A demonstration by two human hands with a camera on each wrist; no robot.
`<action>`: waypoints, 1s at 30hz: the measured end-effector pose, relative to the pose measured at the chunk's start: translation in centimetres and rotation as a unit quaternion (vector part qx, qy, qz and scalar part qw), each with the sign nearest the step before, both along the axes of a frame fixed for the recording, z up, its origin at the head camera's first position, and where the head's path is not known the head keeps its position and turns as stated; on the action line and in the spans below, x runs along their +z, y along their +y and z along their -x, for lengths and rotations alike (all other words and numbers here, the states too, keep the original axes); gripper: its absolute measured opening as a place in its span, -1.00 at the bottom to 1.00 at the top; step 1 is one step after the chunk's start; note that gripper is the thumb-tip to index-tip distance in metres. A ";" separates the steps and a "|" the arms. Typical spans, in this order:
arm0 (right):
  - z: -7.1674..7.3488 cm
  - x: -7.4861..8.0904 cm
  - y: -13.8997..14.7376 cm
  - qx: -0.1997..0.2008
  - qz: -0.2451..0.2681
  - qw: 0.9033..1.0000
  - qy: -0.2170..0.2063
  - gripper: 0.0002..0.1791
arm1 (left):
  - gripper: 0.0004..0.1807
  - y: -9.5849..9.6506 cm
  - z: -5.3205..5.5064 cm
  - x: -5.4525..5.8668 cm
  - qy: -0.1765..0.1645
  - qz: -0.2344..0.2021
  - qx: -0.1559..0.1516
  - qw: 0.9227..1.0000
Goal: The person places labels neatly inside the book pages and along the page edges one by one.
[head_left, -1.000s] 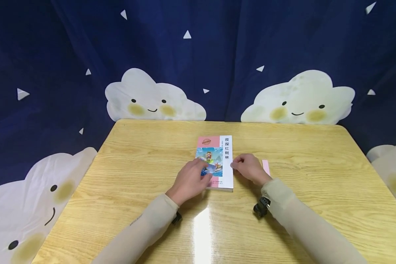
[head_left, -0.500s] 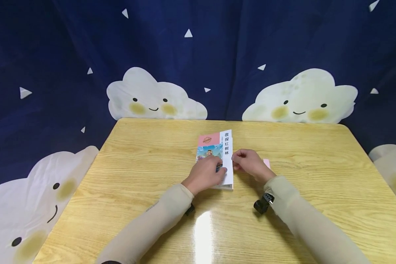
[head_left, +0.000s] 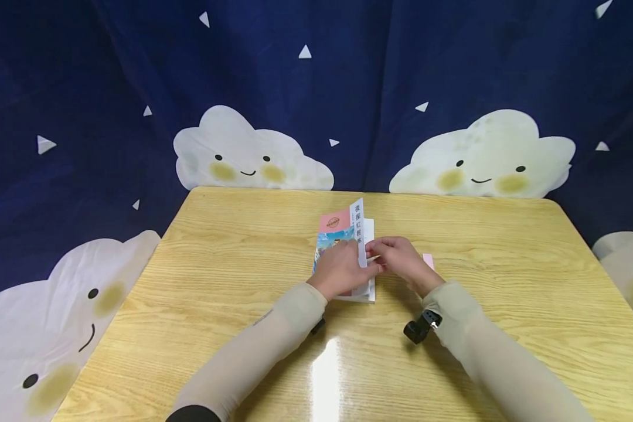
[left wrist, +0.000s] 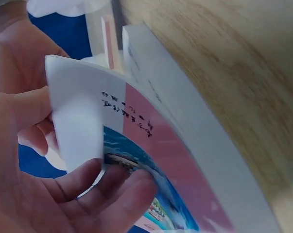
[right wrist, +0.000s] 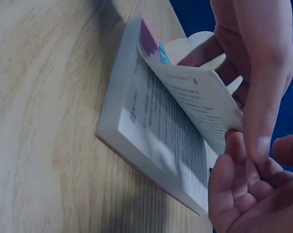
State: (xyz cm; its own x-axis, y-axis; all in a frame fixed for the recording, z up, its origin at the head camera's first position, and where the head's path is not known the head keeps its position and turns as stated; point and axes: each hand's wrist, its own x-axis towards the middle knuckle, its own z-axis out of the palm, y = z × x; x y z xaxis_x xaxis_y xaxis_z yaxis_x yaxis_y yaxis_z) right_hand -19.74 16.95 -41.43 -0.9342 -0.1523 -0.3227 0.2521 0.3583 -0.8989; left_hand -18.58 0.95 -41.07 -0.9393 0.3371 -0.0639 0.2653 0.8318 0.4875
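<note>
A paperback book (head_left: 333, 224) with a pink, white and picture cover lies on the wooden table, its cover and some leaves raised and bent leftward. My left hand (head_left: 339, 271) holds this lifted part, fingers on the cover's outer face and thumb by the free edge. At that same edge, my right hand (head_left: 401, 261) has its curled fingers touching the leaves, close against the left thumb. Printed pages (right wrist: 161, 107) show beneath the raised leaves in the right wrist view. The exact contact of the right fingertips is partly hidden.
A pink strip (head_left: 428, 260) lies right of the book, partly hidden by the right hand. The wooden table (head_left: 232, 258) ends at a dark blue curtain (head_left: 348, 88) with cloud patterns. Black straps with small devices (head_left: 421, 327) are on the wrists.
The book's cover has risen from lying flat and now leans left. My left hand has moved right across the cover to its free edge, meeting the right hand, which has moved slightly.
</note>
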 end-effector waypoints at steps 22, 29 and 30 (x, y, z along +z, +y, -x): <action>-1.0 -1.9 2.1 0.073 -0.167 0.973 0.144 -0.68 | -0.68 -0.3 0.4 0.0 0.065 -0.022 -0.014 0.998; -1.8 -2.3 2.9 0.148 -0.275 0.916 0.252 -0.65 | -0.63 -0.1 0.4 0.4 0.069 -0.077 -0.008 0.995; -1.8 -2.3 3.1 0.153 -0.293 0.907 0.262 -0.64 | -0.63 0.0 0.4 0.4 0.067 -0.085 -0.004 0.994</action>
State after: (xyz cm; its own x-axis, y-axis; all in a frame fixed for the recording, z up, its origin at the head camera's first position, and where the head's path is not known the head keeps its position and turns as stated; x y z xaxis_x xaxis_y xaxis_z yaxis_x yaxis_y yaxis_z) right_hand -17.90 20.05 -43.74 -0.9252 -0.3770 0.0440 -0.3473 0.7941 -0.4988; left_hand -18.94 0.99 -40.67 -0.9328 0.3396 0.1202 0.3435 0.7377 0.5812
